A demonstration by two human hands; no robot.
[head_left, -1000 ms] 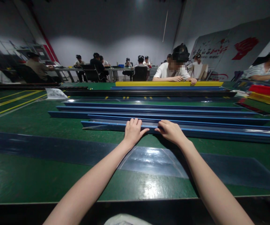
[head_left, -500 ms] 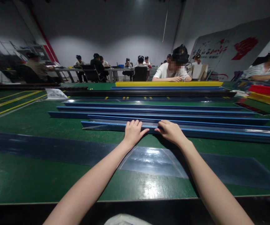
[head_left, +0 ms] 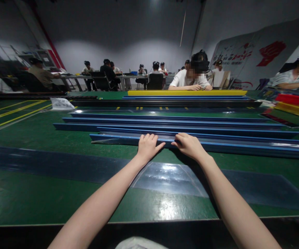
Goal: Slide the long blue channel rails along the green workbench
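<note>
A long blue channel-shaped strip (head_left: 242, 148) lies across the green table (head_left: 48, 197) and runs out of view on the right. My left hand (head_left: 147, 148) grips its near wall, fingers bent over the top edge and thumb stretched along the front. Just to the right, my right hand (head_left: 189, 145) holds the same wall with curled fingers; its fingertips are partly hidden. Between my forearms and beyond them on both sides, a clear plastic sheet strip (head_left: 61, 165) lies flat, closer to me than the channel.
Several more blue channels (head_left: 216, 132) lie parallel behind. Farther back are a black profile (head_left: 165, 103) and a yellow profile (head_left: 185, 93). A red tray (head_left: 294, 99) sits over a yellow tray (head_left: 294, 109) at right. A person (head_left: 188, 81) leans over the far edge.
</note>
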